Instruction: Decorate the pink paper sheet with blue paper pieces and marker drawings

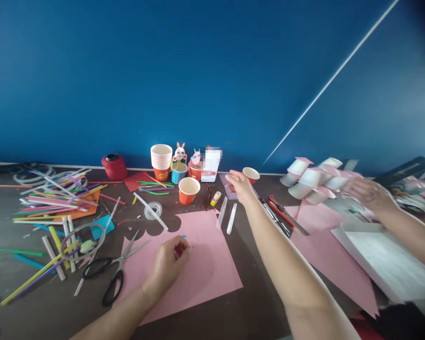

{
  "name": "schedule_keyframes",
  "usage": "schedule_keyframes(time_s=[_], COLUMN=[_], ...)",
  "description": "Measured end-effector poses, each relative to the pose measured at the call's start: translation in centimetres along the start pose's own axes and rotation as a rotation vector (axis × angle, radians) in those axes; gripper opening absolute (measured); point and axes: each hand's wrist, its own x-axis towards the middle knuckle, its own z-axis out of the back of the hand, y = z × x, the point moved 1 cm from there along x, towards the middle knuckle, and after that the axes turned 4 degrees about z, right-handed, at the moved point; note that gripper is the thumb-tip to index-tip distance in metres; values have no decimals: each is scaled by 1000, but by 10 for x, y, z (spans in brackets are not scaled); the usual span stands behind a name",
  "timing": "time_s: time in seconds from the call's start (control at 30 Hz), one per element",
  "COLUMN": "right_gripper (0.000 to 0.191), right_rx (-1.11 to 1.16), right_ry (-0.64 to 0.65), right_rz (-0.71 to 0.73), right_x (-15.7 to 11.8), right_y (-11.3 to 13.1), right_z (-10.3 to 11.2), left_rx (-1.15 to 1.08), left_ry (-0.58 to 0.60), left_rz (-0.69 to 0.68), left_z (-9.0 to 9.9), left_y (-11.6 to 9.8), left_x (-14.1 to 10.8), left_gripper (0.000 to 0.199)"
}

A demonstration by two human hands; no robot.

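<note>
My left hand [170, 261] rests over the large pink paper [205, 264] with its fingers curled together; whatever they may hold is too small to make out. A tiny blue scrap shows beside its fingertips. Black-handled scissors [118, 264] lie to its left, partly on the paper. My right hand [238, 186] reaches over a purple sheet [230, 189], fingers apart and nothing visible in them. Just beyond it stands an orange paper cup [251, 175]. A yellow glue stick [216, 198] and two white markers [231, 218] lie to its left.
Straws [53, 200] are heaped at the left. Stacked cups [161, 158], a decorated blue cup [179, 174] and another orange cup [189, 190] stand centrally. Cutters [281, 210], white cups [310, 177] and a white tray [389, 262] are at right, near another person's hand [368, 191].
</note>
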Motion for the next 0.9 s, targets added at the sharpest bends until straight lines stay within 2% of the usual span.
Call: schedule_keyframes(time_s=[0.13, 0.3, 0.43, 0.9], right_gripper=[52, 37, 27, 23], right_rx=[-34, -73, -94, -94], right_ry=[65, 145, 156, 109], right_rz=[-28, -17, -1, 1], right_x=[31, 49, 57, 65], right_y=[-25, -37, -44, -58], right_z=[-23, -39, -42, -46], left_rx=[6, 6, 38, 69], left_ry=[19, 31, 40, 67], left_rz=[22, 25, 36, 51], left_z=[-1, -1, -3, -3], left_y=[3, 3, 2, 3], left_x=[1, 1, 0, 1], left_gripper=[7, 8, 9, 9])
